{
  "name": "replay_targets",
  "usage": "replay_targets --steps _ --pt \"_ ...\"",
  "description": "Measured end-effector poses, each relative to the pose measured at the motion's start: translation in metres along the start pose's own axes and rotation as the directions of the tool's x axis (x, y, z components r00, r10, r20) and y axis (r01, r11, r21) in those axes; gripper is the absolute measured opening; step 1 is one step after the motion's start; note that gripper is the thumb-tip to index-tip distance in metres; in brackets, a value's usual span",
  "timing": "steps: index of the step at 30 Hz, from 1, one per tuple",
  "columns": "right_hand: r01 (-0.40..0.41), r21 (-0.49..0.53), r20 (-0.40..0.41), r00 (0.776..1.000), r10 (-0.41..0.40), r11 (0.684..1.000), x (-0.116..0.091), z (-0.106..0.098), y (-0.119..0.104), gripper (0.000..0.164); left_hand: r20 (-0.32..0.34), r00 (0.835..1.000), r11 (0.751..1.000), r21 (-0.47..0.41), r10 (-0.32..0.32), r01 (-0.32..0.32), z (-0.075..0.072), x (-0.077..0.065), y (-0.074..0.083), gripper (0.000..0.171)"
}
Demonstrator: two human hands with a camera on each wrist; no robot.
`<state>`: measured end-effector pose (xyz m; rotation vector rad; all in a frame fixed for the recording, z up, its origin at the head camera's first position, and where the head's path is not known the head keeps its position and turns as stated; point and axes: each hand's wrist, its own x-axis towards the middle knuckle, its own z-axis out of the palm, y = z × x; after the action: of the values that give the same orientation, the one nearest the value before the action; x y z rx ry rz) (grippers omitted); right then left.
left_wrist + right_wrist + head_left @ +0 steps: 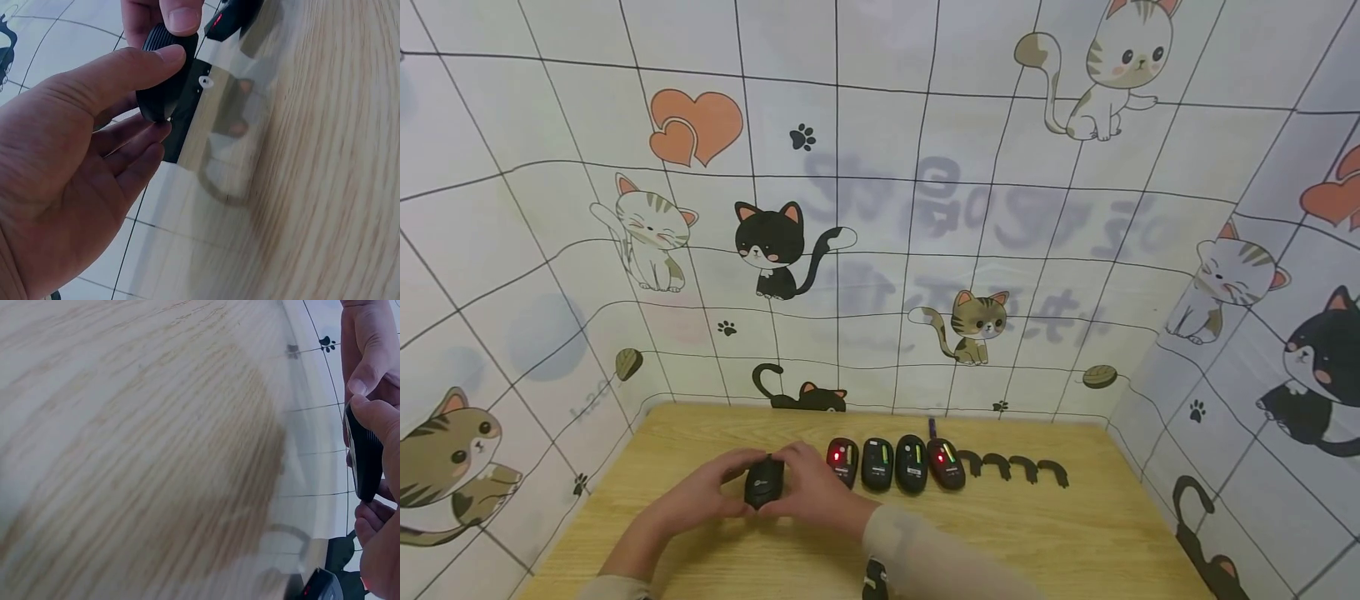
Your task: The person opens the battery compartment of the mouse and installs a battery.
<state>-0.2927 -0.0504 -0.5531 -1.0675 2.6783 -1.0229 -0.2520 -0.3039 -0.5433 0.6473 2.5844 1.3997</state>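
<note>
A black computer mouse (764,482) is held between my two hands over the left part of the table, its top shell facing the head camera. My left hand (703,493) grips its left side; in the left wrist view the thumb lies along the ribbed side of the mouse (156,103), fingertips beneath. My right hand (814,490) pinches the other side, and in the right wrist view the thumbs of both hands nearly meet at one end of the mouse (365,459). The mouse is lifted off the wooden table (760,558).
Just right of my hands, a red mouse (842,462), two black mice (877,464) and another red mouse (947,463) lie bottom-up in a row, the red ones with red lights glowing. Further right are several dark arch-shaped pieces (997,464). Cat-print fabric (880,275) walls the table.
</note>
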Motion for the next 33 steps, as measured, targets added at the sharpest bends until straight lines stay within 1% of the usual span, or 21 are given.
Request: replay_targets --steps 5,9,14,19,27,30,33 --pt "0.042 -0.034 -0.027 0.999 -0.043 0.999 -0.006 -0.01 0.001 0.082 -0.022 1.0 1.0 0.007 0.013 -0.013 0.006 0.004 0.005 0.083" --pt "0.074 -0.061 -0.029 0.997 -0.076 0.995 -0.013 -0.017 0.004 0.08 -0.042 0.998 0.998 0.042 0.043 -0.041 0.015 0.006 0.007 0.084" --pt "0.067 -0.011 -0.023 0.998 -0.067 0.998 -0.023 -0.028 0.008 0.079 -0.075 0.994 0.993 0.099 0.076 -0.069 0.026 0.011 0.013 0.083" --pt "0.048 0.031 -0.025 0.999 -0.047 0.998 -0.032 -0.04 0.012 0.082 -0.101 0.99 0.985 0.148 0.101 -0.086 0.035 0.018 0.021 0.083" --pt "0.032 0.037 -0.044 0.999 -0.03 0.999 -0.045 -0.052 0.023 0.082 -0.125 0.985 0.98 0.173 0.118 -0.096 0.05 0.028 0.03 0.083" --pt "0.036 0.085 -0.041 0.999 -0.033 0.996 -0.049 -0.06 0.026 0.081 -0.137 0.98 0.975 0.19 0.142 -0.114 0.055 0.033 0.032 0.083" --pt "0.057 0.113 -0.049 0.997 -0.052 0.992 -0.053 -0.067 0.029 0.08 -0.147 0.975 0.973 0.188 0.164 -0.135 0.06 0.038 0.035 0.084"
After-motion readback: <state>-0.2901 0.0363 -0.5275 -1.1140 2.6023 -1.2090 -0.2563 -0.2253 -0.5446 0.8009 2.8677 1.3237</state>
